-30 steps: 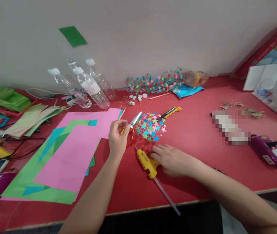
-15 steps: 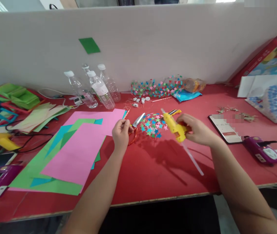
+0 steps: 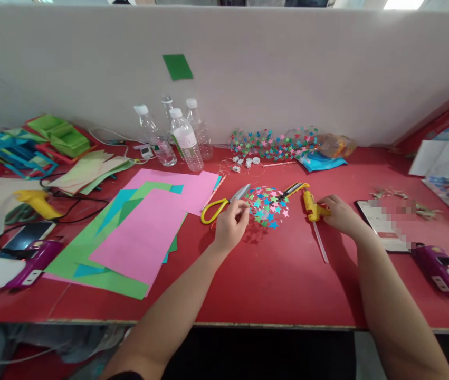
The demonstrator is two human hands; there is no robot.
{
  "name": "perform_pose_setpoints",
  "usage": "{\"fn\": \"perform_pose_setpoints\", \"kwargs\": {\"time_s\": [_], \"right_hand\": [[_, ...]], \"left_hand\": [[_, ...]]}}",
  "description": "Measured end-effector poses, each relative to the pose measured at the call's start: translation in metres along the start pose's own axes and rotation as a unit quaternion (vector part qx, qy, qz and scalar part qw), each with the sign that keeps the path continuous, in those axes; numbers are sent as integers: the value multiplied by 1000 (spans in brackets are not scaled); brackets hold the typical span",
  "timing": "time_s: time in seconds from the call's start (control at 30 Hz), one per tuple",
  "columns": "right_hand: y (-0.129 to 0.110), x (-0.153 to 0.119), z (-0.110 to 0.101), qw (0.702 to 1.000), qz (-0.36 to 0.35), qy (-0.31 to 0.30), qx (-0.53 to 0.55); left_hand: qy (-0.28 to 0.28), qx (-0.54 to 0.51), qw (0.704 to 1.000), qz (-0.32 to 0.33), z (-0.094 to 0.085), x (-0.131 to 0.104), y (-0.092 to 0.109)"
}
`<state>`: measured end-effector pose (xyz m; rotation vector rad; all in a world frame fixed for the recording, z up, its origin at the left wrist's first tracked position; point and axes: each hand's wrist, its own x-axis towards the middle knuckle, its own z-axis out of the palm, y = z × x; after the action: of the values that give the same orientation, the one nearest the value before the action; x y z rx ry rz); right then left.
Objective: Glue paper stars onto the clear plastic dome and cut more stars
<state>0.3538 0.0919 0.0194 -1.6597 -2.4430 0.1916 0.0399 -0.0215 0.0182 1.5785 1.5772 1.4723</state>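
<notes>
My left hand (image 3: 232, 224) is above the table just below the scissors (image 3: 218, 209), its fingertips pinched together; whatever lies between them is too small to name. Right beside its fingertips is a round, see-through piece covered in coloured stars (image 3: 267, 207). A yellow glue gun (image 3: 312, 205) with a clear glue stick trailing from its back is low over the table, and my right hand (image 3: 335, 212) has its fingers on the handle. Between the stars and the glue gun is a cutter (image 3: 290, 191) with a yellow end.
Pink, green and blue sheets (image 3: 141, 232) cover the left. Clear bottles (image 3: 187, 140) stand near the partition. Behind the stars lies a star-covered bottle (image 3: 274, 143). A phone (image 3: 382, 224) and a purple power strip (image 3: 441, 269) are at the right; folded paper boxes (image 3: 60, 134) sit back left.
The view has shifted left. My right hand has lowered the glue gun towards the table, its nozzle now upward. My left hand has moved right, closer to the stars, uncovering the scissors' yellow handle.
</notes>
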Motion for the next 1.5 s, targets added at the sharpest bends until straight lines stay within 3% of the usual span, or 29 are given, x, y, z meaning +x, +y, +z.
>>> {"fn": "perform_pose_setpoints", "kwargs": {"time_s": [0.2, 0.37, 0.53, 0.73, 0.83, 0.97, 1.07, 1.13, 1.23, 1.37, 1.5], "right_hand": [[-24, -3, -17, 996, 25, 83, 1], [-66, -8, -37, 997, -3, 47, 56], [-98, -19, -41, 997, -24, 24, 64], [-106, -22, -30, 989, -3, 40, 143], [-107, -19, -27, 982, -9, 66, 176], [-108, -18, -25, 975, -9, 96, 199], [-108, -20, -22, 971, 9, 86, 223], [-108, -19, -21, 969, 19, 76, 236], [-111, -18, -21, 967, 12, 71, 244], [-117, -18, -23, 965, -31, 89, 244], [-119, -23, -23, 965, -58, 103, 234]], "left_hand": [[-5, -20, 999, -26, -19, 14, 8], [-38, -10, 994, -103, -36, 18, 15], [-97, 48, 985, -134, -50, 14, 19], [-215, 116, 955, -170, -45, 12, 19], [-247, 128, 942, -189, -39, 10, 17], [-218, 131, 946, -202, -45, 14, 9], [-140, 145, 961, -190, -60, 25, 0], [-70, 212, 960, -167, -73, 33, -8], [9, 358, 922, -148, -93, 45, -22], [-3, 474, 839, -267, -111, 55, -45], [-20, 474, 829, -296, -118, 63, -70]]}}
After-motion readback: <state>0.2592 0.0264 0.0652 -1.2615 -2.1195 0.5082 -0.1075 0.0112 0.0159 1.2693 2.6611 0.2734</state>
